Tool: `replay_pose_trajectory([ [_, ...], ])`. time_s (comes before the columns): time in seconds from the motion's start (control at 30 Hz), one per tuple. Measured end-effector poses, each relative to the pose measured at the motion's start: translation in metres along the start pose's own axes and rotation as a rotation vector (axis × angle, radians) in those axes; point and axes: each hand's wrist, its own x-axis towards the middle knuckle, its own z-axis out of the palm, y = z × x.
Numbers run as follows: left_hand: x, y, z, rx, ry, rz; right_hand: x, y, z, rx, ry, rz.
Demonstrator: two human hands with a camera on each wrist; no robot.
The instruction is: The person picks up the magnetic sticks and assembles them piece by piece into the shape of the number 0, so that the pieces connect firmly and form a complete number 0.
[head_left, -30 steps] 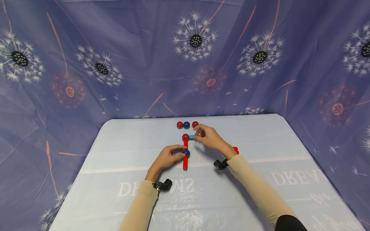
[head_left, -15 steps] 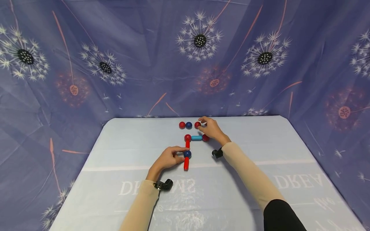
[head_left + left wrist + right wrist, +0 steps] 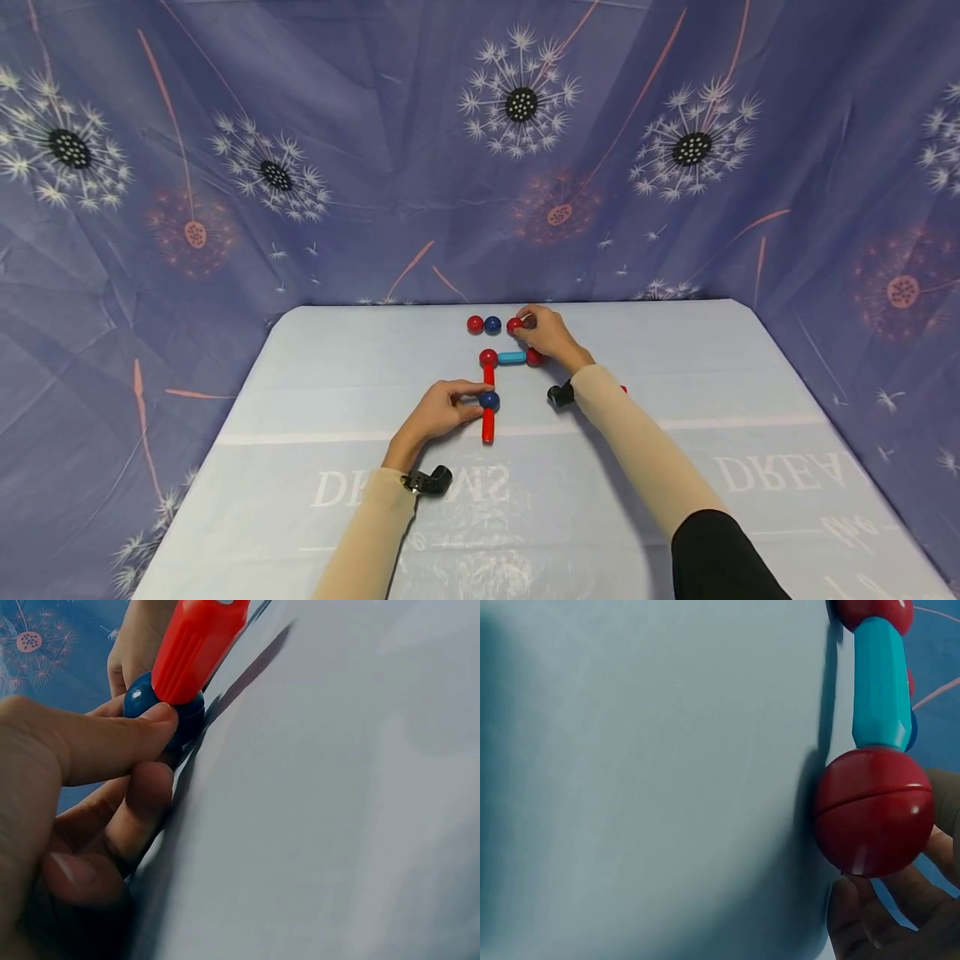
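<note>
My left hand [image 3: 442, 410] pinches a blue ball [image 3: 489, 401] between thumb and fingers. Red rods run from that ball both ways; the near red rod [image 3: 199, 649] shows large in the left wrist view. At the far end of the other rod is a red ball [image 3: 488, 358], joined by a light-blue rod [image 3: 880, 682] to a second red ball [image 3: 874, 814]. Beyond this assembly, my right hand [image 3: 551, 335] pinches a loose red ball [image 3: 514, 326]. In the right wrist view the nearer red ball partly covers that hand, and its grip is hidden.
Left of the right hand, another red ball [image 3: 475, 325] and a blue ball [image 3: 492, 325] sit side by side near the back of the white-covered table [image 3: 337, 367]. A bit of a red piece [image 3: 624, 389] shows behind the right forearm. A patterned purple cloth [image 3: 375, 167] hangs behind.
My right hand has left the light-blue rod, uncovering the red ball at its right end, and moved back to grip the loose red ball. The left hand keeps its hold on the blue ball.
</note>
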Motion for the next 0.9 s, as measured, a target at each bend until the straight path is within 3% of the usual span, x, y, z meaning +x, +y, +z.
replay_pose_trajectory([
  [0.2,0.000,0.001,-0.002,-0.030,-0.029,-0.005,0.000,0.001,0.000,0.011,0.003,0.005],
  [0.4,-0.001,0.001,-0.006,-0.063,-0.089,0.075,0.000,0.002,0.000,0.002,0.003,0.006],
  [0.53,-0.001,0.001,-0.005,-0.034,-0.089,0.102,0.000,0.004,0.000,0.006,0.005,-0.011],
  [0.9,0.000,0.003,0.000,0.042,-0.025,0.002,-0.019,-0.007,-0.019,0.058,0.053,-0.087],
])
